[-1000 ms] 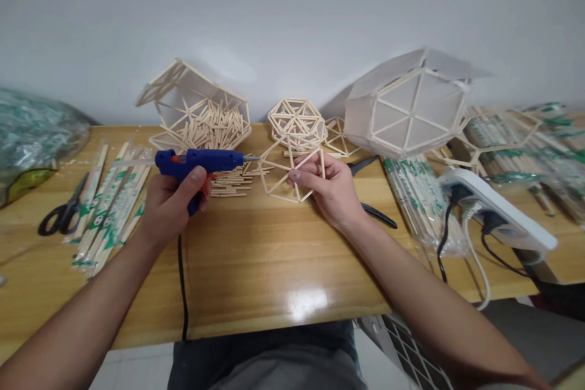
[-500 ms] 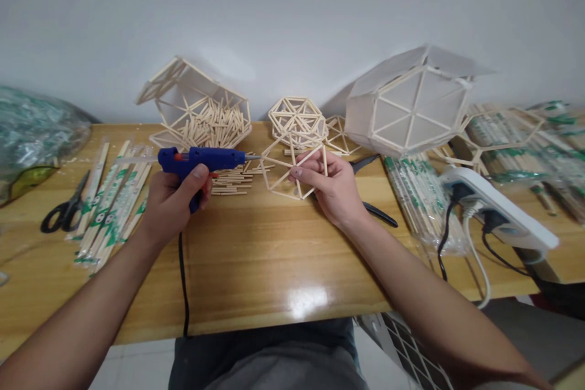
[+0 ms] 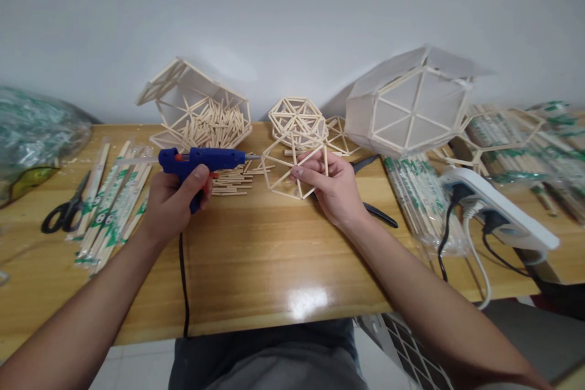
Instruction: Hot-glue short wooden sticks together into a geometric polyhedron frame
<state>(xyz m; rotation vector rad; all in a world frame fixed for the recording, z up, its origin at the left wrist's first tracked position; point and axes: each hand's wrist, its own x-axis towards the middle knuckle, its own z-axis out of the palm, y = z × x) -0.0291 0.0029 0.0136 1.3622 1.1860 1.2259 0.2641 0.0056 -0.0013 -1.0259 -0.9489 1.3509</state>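
My left hand (image 3: 180, 195) is wrapped round the handle of a blue hot glue gun (image 3: 205, 159), whose metal nozzle points right. A clear glue stick juts from its back end. My right hand (image 3: 333, 186) pinches a polygonal frame of thin wooden sticks (image 3: 284, 190) with spokes meeting near its middle. The nozzle tip is at the frame's left corner; whether they touch, I cannot tell. Loose cut sticks (image 3: 233, 183) lie on the table behind the glue gun. Beyond my right hand, black-handled pliers (image 3: 380, 214) are partly hidden.
A stick-framed box (image 3: 164, 88) full of short sticks stands at the back left, small stick frames (image 3: 297, 116) at the back middle, a larger paper-covered frame (image 3: 411, 103) to the right. Scissors (image 3: 68, 210), wrapped chopsticks (image 3: 112, 213) and a power strip (image 3: 503, 207) lie around the table (image 3: 256, 268).
Almost nothing differs. The stick frame in my right hand has shifted very slightly to the right against the nozzle; both hands keep their hold.
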